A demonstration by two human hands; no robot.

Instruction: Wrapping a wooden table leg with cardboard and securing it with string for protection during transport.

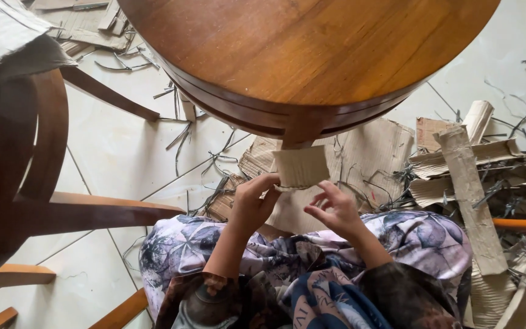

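Pale floor tiles (111, 152) carry torn cardboard scraps (470, 183) and thin strips beneath a round wooden table (312, 49); a wooden chair (25, 158) stands at left. Both forearms rise from a floral-print lap (312, 262) toward the table leg (302, 131). Left hand (251, 204) is bent at the wrist, fingers pinched on the lower left edge of a corrugated cardboard sleeve (301, 166) wrapped around that leg. Right hand (336, 210) sits just below the sleeve, fingers loosely apart, its fingertips near the bottom edge; contact cannot be confirmed.
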